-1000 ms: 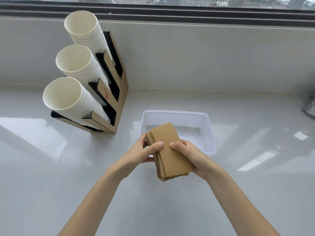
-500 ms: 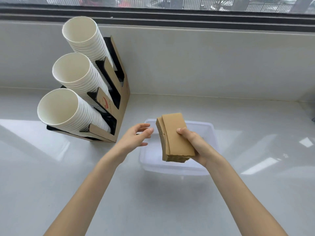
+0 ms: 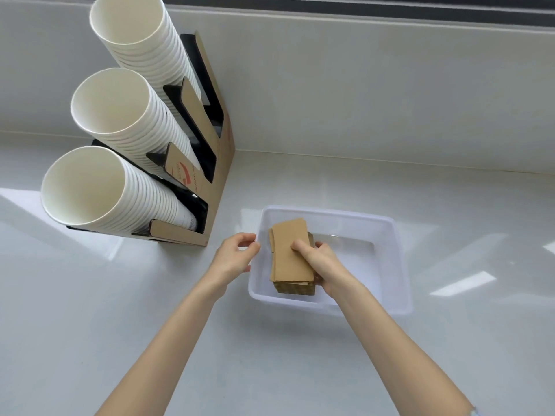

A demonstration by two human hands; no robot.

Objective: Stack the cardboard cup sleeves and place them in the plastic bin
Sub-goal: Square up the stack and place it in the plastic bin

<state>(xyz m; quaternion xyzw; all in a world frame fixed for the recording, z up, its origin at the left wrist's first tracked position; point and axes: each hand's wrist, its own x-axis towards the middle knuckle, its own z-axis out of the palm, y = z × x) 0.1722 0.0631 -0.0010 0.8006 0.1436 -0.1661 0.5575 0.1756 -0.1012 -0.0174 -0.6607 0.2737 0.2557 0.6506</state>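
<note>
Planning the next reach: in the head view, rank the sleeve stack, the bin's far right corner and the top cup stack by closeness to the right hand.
1. Sleeve stack: gripped by the right hand, inside the bin's left part.
2. Bin's far right corner: beyond the hand, to its right.
3. Top cup stack: far left, highest in the cup rack by the wall.

The plastic bin is set on the counter. The stack of cup sleeves is held inside the bin's left part by the right hand. The left hand is placed at the bin's left rim. The cup holder, loaded with three rows of cups, is stood to the bin's left, further back, against the wall.
</note>
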